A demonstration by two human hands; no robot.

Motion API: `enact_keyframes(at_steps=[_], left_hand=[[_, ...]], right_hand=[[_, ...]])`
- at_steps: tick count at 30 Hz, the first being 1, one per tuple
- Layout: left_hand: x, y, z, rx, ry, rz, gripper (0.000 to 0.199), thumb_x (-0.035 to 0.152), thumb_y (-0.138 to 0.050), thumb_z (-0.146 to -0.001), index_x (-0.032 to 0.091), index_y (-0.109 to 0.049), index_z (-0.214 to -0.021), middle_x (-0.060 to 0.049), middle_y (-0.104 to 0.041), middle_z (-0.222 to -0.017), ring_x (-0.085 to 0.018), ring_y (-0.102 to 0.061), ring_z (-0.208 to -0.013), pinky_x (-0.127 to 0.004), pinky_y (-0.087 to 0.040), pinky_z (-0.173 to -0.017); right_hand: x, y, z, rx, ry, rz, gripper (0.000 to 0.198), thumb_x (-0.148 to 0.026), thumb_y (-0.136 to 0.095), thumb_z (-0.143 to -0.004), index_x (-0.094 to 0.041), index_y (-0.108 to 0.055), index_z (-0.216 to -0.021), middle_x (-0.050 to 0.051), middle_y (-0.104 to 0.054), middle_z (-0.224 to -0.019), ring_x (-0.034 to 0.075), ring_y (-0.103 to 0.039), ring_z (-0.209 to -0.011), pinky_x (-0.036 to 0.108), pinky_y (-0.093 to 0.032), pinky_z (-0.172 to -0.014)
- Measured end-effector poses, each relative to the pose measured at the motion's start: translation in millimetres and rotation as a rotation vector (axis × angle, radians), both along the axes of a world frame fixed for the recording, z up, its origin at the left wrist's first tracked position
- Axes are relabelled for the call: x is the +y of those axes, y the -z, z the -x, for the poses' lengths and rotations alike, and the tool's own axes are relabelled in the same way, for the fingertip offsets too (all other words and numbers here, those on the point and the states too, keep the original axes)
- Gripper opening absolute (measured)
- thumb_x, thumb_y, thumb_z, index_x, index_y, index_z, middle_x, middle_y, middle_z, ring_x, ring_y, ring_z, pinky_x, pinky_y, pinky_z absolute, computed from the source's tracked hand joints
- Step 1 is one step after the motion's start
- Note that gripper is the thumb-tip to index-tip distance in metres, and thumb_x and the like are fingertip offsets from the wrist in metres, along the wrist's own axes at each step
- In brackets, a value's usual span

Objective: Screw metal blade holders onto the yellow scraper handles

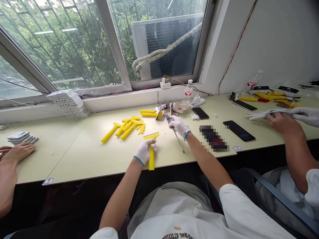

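Note:
My left hand [146, 151], in a white knit glove, is closed around the handle of a yellow scraper [152, 161] near the table's front edge; its wide head points away from me. My gloved right hand [178, 125] grips a screwdriver [178, 141], the shaft slanting down toward me with its tip close to the tabletop. Beyond my left hand lies a loose group of yellow scraper handles [128, 127], with small yellow pieces [141, 128] beside them. Farther back are more yellow handles [149, 113], next to small metallic and cardboard items [160, 115] partly overlapping each other.
Behind my right hand stand a bottle [188, 91] and a phone [200, 113] with an earbud case [194, 117]. Another phone [239, 130] lies rightward. Co-workers' hands [282, 122] are at right and a bare hand [21, 151] at left, by stacked white devices [22, 137].

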State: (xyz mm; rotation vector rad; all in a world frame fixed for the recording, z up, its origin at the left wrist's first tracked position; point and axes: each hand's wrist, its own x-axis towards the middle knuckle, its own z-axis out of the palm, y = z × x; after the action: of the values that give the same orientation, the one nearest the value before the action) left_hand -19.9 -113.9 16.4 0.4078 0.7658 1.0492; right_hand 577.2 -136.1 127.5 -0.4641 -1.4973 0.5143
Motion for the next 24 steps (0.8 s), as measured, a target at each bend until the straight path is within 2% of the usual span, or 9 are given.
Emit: enact_keyframes(at_steps=[2, 5, 9, 12, 15, 18, 21, 22, 24], left_hand=[[0, -1.0, -1, 0.02, -0.013, 0.007, 0.013, 0.007, -0.067, -0.092, 0.015, -0.06, -0.1, -0.002, -0.058, -0.087, -0.008, -0.052, -0.054, -0.023, -0.048, -0.048], [-1, -2.1, -4, 0.048, -0.027, 0.018, 0.012, 0.007, -0.067, -0.091, 0.015, -0.06, -0.097, -0.001, -0.056, -0.084, -0.008, -0.053, -0.054, -0.022, -0.048, -0.048], [-3, -4.3, -8, 0.094, -0.055, -0.003, 0.01, 0.005, -0.066, -0.091, 0.014, -0.061, -0.095, -0.002, -0.056, -0.085, -0.008, -0.053, -0.055, -0.022, -0.049, -0.048], [-4, -5.7, -9, 0.12, -0.063, -0.007, 0.01, 0.005, -0.065, -0.092, 0.014, -0.062, -0.095, -0.002, -0.056, -0.084, -0.008, -0.051, -0.054, -0.023, -0.049, -0.047], [-4, -5.6, -9, 0.127, -0.056, -0.018, 0.01, 0.005, -0.065, -0.093, 0.014, -0.062, -0.095, -0.002, -0.055, -0.084, -0.008, -0.051, -0.054, -0.023, -0.049, -0.047], [-4, -5.4, -9, 0.128, -0.055, -0.029, 0.008, 0.006, -0.064, -0.094, 0.013, -0.062, -0.095, -0.003, -0.057, -0.085, -0.008, -0.052, -0.055, -0.023, -0.049, -0.048], [-5, -6.3, -9, 0.109, -0.053, -0.011, 0.008, 0.006, -0.064, -0.094, 0.013, -0.062, -0.095, -0.002, -0.056, -0.084, -0.008, -0.052, -0.055, -0.023, -0.05, -0.048], [-5, -6.7, -9, 0.104, -0.053, -0.007, 0.008, 0.006, -0.064, -0.094, 0.014, -0.062, -0.095, -0.002, -0.055, -0.083, -0.008, -0.052, -0.055, -0.022, -0.049, -0.048], [-5, -7.0, -10, 0.106, -0.06, -0.002, 0.009, 0.005, -0.064, -0.093, 0.014, -0.062, -0.095, -0.002, -0.055, -0.083, -0.007, -0.051, -0.054, -0.022, -0.048, -0.047]], right_hand=[[6, 4, -19, 0.018, 0.014, 0.035, 0.035, 0.011, -0.061, -0.095, -0.017, -0.069, -0.076, -0.008, -0.071, -0.062, -0.006, -0.065, -0.055, -0.003, -0.049, -0.061], [13, 13, -32, 0.064, 0.046, 0.059, 0.051, 0.023, -0.047, -0.09, -0.021, -0.066, -0.073, -0.01, -0.069, -0.057, -0.008, -0.065, -0.054, -0.009, -0.045, -0.061], [10, 18, -40, 0.054, 0.104, -0.084, 0.057, 0.02, -0.042, -0.095, -0.028, -0.069, -0.076, -0.009, -0.073, -0.062, -0.007, -0.072, -0.066, -0.006, -0.054, -0.075], [6, 17, -54, -0.25, 0.197, -0.214, 0.049, 0.009, -0.056, -0.097, -0.028, -0.067, -0.067, -0.007, -0.073, -0.062, -0.007, -0.074, -0.071, -0.003, -0.054, -0.077], [3, 18, -70, -0.549, 0.361, -0.323, 0.043, -0.016, -0.066, -0.101, -0.024, -0.063, -0.059, -0.003, -0.067, -0.056, 0.007, -0.08, -0.082, 0.016, -0.061, -0.075], [5, 29, -93, -0.655, 0.486, -0.306, 0.052, -0.034, -0.066, -0.102, -0.026, -0.058, -0.052, 0.005, -0.065, -0.052, 0.012, -0.082, -0.095, 0.025, -0.061, -0.091], [18, 51, -136, -0.65, 0.517, -0.333, 0.052, -0.037, -0.059, -0.106, -0.03, -0.062, -0.054, 0.013, -0.073, -0.064, 0.004, -0.08, -0.106, 0.014, -0.05, -0.112], [24, 60, -152, -0.656, 0.495, -0.365, 0.05, -0.035, -0.057, -0.107, -0.03, -0.067, -0.059, 0.013, -0.076, -0.07, 0.001, -0.078, -0.111, 0.008, -0.046, -0.113], [36, 73, -179, -0.661, 0.445, -0.397, 0.037, -0.026, -0.059, -0.106, -0.031, -0.077, -0.073, 0.005, -0.081, -0.079, -0.007, -0.074, -0.117, -0.007, -0.036, -0.11]])
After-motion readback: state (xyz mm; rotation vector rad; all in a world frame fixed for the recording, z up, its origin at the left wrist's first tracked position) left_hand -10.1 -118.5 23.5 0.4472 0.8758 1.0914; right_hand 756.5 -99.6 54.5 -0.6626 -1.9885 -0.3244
